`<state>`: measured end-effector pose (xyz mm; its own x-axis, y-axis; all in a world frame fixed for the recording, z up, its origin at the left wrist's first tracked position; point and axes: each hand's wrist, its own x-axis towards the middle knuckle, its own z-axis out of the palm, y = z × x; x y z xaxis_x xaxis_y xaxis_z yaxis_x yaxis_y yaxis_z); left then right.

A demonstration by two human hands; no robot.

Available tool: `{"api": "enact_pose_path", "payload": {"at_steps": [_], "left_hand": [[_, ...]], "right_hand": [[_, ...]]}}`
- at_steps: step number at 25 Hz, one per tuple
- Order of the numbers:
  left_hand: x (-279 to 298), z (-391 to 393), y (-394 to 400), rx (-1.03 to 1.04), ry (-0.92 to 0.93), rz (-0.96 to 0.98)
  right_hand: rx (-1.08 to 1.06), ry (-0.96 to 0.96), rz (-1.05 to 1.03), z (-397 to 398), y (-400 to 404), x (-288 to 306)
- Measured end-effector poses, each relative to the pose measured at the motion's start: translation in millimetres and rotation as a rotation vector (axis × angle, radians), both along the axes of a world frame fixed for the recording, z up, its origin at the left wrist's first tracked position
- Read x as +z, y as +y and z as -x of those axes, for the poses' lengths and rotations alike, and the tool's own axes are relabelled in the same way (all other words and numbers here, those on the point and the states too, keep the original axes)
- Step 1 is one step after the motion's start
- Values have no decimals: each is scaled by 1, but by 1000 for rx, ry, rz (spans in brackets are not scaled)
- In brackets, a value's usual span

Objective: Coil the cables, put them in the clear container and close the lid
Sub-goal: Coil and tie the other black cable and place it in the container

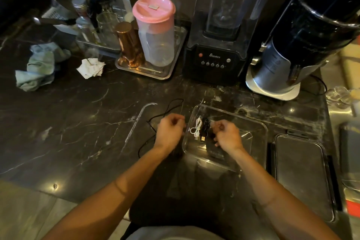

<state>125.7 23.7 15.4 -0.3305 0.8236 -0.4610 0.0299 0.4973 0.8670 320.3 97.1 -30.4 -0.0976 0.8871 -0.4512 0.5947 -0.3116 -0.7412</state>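
A clear container (236, 116) stands open on the dark marble counter. Inside it, at its left end, lie a coiled white cable (196, 128) and a coiled black cable (206, 123) with a USB plug. Its lid (303, 173) lies flat to the right. A loose black cable (169, 110) loops over the counter left of the container and runs under my left hand (169, 132), whose curled fingers grip it. My right hand (227, 135) hovers over the container with its fingers curled, a dark bit of cable showing at them.
A blender (214, 60) and a black grinder (282, 68) stand behind the container. Back left is a metal tray (155, 75) with a pink-lidded jug (155, 31) and a copper cup, then crumpled paper (91, 68) and a rag (39, 66).
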Motion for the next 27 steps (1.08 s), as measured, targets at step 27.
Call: {"api": "enact_pose_path", "payload": {"at_steps": [27], "left_hand": [[45,37,-6,-128,-281,-58]], "right_hand": [[248,470,278,53,-69,86]]}}
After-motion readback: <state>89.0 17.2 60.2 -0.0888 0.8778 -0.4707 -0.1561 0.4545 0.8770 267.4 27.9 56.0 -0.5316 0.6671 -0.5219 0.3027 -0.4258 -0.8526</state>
